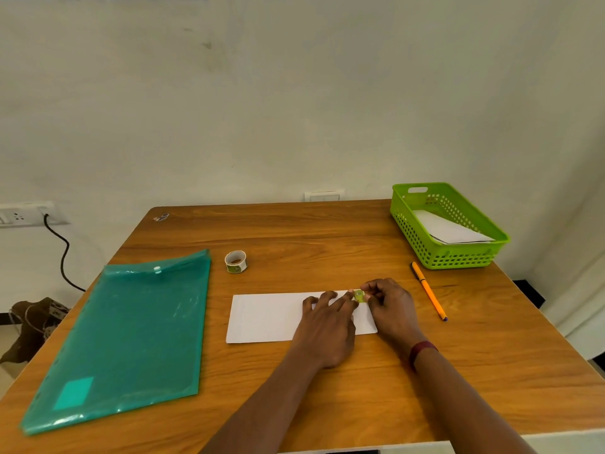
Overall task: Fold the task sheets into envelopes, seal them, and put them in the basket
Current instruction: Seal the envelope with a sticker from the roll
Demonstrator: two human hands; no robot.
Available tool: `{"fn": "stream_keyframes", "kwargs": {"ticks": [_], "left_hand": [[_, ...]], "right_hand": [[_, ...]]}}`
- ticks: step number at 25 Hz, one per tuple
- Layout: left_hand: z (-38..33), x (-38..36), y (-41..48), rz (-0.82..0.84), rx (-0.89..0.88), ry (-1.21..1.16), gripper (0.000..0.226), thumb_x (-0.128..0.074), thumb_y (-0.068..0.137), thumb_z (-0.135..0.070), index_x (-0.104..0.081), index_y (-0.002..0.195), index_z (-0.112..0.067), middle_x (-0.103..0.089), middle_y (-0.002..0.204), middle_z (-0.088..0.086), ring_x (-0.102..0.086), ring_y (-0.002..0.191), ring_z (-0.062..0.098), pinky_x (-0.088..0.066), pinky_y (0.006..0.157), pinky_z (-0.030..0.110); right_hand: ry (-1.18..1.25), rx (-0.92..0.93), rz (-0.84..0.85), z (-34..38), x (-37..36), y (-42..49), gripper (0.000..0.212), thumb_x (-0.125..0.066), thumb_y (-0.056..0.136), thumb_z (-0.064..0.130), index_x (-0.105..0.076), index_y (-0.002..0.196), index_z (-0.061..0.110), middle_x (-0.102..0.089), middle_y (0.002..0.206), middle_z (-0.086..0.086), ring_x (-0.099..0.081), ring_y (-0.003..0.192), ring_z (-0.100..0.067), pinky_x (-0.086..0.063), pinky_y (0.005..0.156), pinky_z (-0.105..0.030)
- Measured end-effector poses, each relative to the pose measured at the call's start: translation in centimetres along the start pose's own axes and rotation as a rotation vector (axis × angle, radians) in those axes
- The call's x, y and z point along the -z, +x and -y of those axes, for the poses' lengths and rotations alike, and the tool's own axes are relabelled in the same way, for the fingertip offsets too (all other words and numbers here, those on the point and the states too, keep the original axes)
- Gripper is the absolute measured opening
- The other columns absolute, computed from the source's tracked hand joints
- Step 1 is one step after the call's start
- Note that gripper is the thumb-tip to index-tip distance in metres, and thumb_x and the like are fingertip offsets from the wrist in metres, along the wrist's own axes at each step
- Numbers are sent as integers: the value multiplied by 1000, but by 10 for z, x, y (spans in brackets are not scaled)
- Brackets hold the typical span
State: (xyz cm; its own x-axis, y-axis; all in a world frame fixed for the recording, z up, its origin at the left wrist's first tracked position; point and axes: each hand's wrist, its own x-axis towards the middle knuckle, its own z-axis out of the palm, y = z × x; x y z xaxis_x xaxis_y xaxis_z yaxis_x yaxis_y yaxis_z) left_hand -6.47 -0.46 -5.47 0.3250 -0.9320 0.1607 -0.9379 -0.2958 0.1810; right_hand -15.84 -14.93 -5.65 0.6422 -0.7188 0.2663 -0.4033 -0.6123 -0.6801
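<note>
A white folded sheet (265, 317) lies flat in the middle of the wooden table (294, 231). My left hand (325, 326) rests on its right half with fingers spread and straight, pressing it down. My right hand (391, 306) pinches a small green-yellow sticker (359, 295) at the sheet's upper right edge. A roll of stickers (235, 261) stands behind the sheet. The green basket (458, 257) sits at the far right corner and holds white folded paper (448, 229).
A teal plastic document folder (124, 335) covers the table's left side. An orange pen (429, 291) lies right of my hands. A small scrap (161, 217) lies at the far left corner. A black cable (62, 253) hangs from the wall socket at left.
</note>
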Motion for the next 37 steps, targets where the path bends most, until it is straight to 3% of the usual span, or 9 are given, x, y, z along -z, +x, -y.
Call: {"fn": "stream_keyframes", "kwargs": {"ticks": [3,7,10,13,16,22,26,32,37], "left_hand": [[-1,1,-4,-99,19,-75,46,-39,100,-22,-43,145,-15,-44,150,6,-38,140,25,-29,113,46],[0,0,-16,-334,153,-229,46,-66,86,-4,-59,132,-9,-63,130,10,-60,120,26,-46,101,36],[15,10,-27,-383,311,-292,47,-60,93,-9,-52,139,-12,-56,140,8,-50,131,23,-34,108,29],[47,25,-37,-314,356,-170,49,-48,100,-24,-38,147,-15,-42,151,4,-33,143,20,-19,117,30],[81,41,-43,-187,377,-9,55,-42,100,-38,-30,149,-17,-38,152,5,-30,143,22,-16,120,39],[115,62,-51,61,452,159,48,-34,99,-49,-35,139,-22,-51,133,3,-48,124,23,-32,113,50],[111,72,-53,84,482,217,40,-34,98,-52,-45,125,-25,-57,118,-3,-53,109,16,-46,97,43],[105,82,-44,225,650,-49,42,-38,98,-56,-58,99,-18,-62,95,-2,-60,86,12,-47,71,23],[98,91,-43,367,720,-366,35,-53,94,-52,-56,98,-17,-62,99,-1,-59,85,12,-48,68,23]], "right_hand": [[-28,59,-85,4,-1,-7,17,-60,90,6,-70,100,16,-69,97,2,-60,84,-9,-47,71,-19],[-218,177,-124,17,-2,-25,18,-61,87,5,-68,101,14,-68,98,-3,-62,89,-18,-53,72,-28],[-267,292,-142,34,-4,-54,20,-66,81,4,-69,98,15,-67,95,-1,-62,88,-17,-53,70,-27],[-248,418,-91,57,-15,-86,21,-70,80,11,-70,100,19,-67,93,4,-60,86,-10,-51,71,-21],[-309,489,20,77,-33,-102,23,-63,87,27,-67,109,25,-67,100,9,-60,91,-6,-53,75,-20],[-422,482,114,93,-46,-102,33,-48,88,51,-65,111,34,-68,109,12,-62,99,-6,-54,80,-26],[-444,458,118,94,-45,-101,42,-36,92,54,-65,114,32,-65,122,8,-60,112,-11,-49,92,-34],[-309,288,191,95,-37,-101,45,-35,98,50,-60,128,28,-50,144,5,-42,133,-12,-33,110,-32],[-177,245,140,97,-32,-101,36,-46,97,43,-60,127,30,-51,141,10,-44,129,-6,-35,105,-20]]}}
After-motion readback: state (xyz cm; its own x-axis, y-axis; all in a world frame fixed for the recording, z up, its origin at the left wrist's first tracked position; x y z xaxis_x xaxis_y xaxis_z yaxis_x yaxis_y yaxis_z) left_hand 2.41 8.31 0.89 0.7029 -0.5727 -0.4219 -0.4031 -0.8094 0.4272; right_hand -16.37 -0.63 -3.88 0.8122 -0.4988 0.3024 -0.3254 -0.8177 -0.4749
